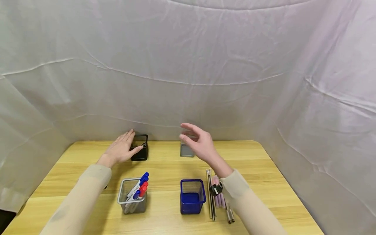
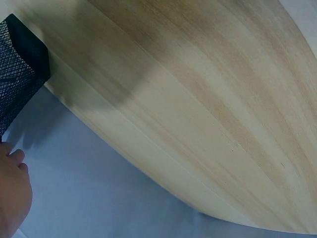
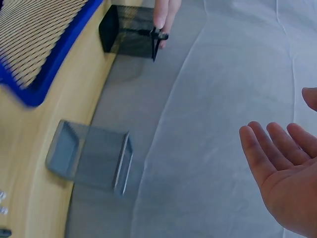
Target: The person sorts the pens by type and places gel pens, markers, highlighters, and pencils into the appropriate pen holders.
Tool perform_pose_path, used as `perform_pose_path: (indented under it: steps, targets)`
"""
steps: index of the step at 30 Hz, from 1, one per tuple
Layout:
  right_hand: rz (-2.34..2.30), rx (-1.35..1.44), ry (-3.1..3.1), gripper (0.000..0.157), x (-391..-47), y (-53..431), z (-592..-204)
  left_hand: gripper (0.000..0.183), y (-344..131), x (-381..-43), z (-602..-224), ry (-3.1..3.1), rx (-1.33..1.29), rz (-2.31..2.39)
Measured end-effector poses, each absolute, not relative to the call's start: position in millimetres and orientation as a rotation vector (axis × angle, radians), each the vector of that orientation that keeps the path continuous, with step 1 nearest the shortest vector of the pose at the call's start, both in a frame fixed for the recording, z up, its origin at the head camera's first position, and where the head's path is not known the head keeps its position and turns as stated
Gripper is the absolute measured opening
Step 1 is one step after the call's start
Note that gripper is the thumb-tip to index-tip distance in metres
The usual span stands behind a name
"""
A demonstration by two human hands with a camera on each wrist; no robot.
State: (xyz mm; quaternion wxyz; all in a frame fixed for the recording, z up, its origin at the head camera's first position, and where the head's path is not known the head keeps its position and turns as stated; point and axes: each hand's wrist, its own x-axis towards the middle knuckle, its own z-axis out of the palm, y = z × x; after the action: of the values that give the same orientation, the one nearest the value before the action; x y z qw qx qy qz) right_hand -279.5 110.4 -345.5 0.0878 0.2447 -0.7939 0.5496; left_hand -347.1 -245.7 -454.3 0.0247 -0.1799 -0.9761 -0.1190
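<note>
My left hand [image 1: 118, 150] is at a black mesh pen holder [image 1: 139, 155] at the back left of the table. Its fingers lie straight along the holder's left side, and the thumb stretches across the front. Beside the thumb tip, at the rim, is a small black item [image 3: 158, 35] whose kind I cannot make out. My right hand [image 1: 202, 143] hovers with nothing in it, thumb and fingers apart, partly hiding a grey mesh pen holder [image 1: 186, 150] at the back. The right wrist view shows that hand's palm and loosely bent fingers.
A silver mesh holder [image 1: 119, 192] with blue and red markers [image 1: 143, 189] stands front left. A blue mesh holder [image 1: 191, 208] stands front centre. Pencils [image 1: 210, 202], pink pens [image 1: 218, 199] and dark-tipped pens [image 1: 230, 215] lie near my right forearm. A pale curtain [image 1: 188, 98] hangs behind.
</note>
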Motion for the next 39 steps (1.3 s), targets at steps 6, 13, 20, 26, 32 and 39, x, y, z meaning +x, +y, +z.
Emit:
perform_pose_path:
  steps: [6, 13, 20, 26, 32, 39]
  targets:
    - [1.580, 0.660, -2.397, 0.044, -277.8, 134.3, -356.7, 0.095, -246.9, -347.5, -454.5, -3.015, -0.561, -0.363]
    - [1.529, 0.533, -2.486, 0.044, -278.0, 161.1, -377.4, 0.093, -245.2, -344.3, -451.0, -3.010, -0.567, -0.368]
    - [1.471, 0.452, -2.547, 0.045, -278.3, 187.1, -400.2, 0.092, -244.0, -344.0, -448.9, -3.003, -0.565, -0.364]
    - [1.409, 0.386, -2.618, 0.047, -271.0, 204.9, -421.1, 0.092, -244.7, -345.0, -450.8, -3.002, -0.566, -0.356]
    - [1.346, 0.337, -2.686, 0.049, -264.2, 221.3, -438.6, 0.093, -245.5, -345.5, -451.6, -2.990, -0.561, -0.368]
    - [1.225, 0.346, -2.781, 0.051, -256.7, 245.5, -459.7, 0.092, -246.4, -344.8, -454.0, -2.987, -0.556, -0.364]
